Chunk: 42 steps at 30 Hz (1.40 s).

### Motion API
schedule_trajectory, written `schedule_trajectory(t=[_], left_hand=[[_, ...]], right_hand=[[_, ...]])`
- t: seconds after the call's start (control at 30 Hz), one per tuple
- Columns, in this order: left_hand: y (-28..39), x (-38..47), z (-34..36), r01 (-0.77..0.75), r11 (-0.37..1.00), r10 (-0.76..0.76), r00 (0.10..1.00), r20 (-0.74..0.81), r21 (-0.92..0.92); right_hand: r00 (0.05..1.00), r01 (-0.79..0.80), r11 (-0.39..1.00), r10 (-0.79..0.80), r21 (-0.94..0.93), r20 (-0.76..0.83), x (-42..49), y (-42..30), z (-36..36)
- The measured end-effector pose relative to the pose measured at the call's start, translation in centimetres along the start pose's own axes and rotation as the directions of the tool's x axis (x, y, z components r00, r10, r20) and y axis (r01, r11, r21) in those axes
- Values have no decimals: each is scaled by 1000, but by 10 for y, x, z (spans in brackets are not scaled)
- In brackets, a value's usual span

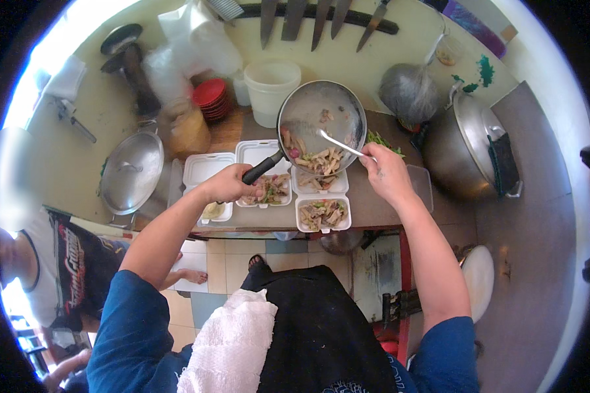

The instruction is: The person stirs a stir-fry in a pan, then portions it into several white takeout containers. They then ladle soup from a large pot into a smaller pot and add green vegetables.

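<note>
My left hand (230, 182) grips the black handle of a frying pan (319, 105), which is tilted over white foam food boxes. In my right hand (386, 169) is a white-handled utensil (341, 143); its head is blurred against the pan's inside. Cooked meat strips with vegetables (319, 159) lie along the pan's lower side. Below the pan, one foam box (344, 184) holds some of the same food, partly hidden by the rim. A nearer foam box (323, 212) and another beneath my left hand (275, 192) also contain food.
A large metal pot (464, 142) stands at right, a white bucket (271, 91) behind the pan. Red dishes (210, 98) are stacked beside a jar (184, 127). Knives (319, 24) hang on the wall. A metal lid (132, 173) leans at left, near another person (54, 265).
</note>
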<state>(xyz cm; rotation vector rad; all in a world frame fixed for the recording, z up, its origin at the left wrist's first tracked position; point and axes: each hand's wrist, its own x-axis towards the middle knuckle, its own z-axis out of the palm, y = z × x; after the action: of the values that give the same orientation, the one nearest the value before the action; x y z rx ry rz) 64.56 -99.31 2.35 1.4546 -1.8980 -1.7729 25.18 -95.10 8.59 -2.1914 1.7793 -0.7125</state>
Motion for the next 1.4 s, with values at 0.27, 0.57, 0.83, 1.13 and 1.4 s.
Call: schedule_trajectory(t=[0.27, 0.57, 0.83, 1.13, 1.4], left_hand=[[3, 18, -17, -35, 973, 50, 997, -58, 230], [-5, 32, -18, -131, 939, 153, 987, -43, 316], [-5, 31, -20, -123, 902, 161, 985, -59, 414], [2, 34, -25, -155, 848, 223, 972, -76, 507], [1, 40, -20, -153, 838, 226, 971, -78, 524]], right_hand=[[963, -160, 981, 131, -110, -237, 9, 35, -30], [987, -42, 995, 26, -94, -156, -15, 7, -4], [982, -156, 922, 107, -355, -155, -22, 15, -27], [977, -212, 911, 210, -354, -44, -53, 18, -3], [970, -230, 904, 242, -359, -13, -70, -5, -15]])
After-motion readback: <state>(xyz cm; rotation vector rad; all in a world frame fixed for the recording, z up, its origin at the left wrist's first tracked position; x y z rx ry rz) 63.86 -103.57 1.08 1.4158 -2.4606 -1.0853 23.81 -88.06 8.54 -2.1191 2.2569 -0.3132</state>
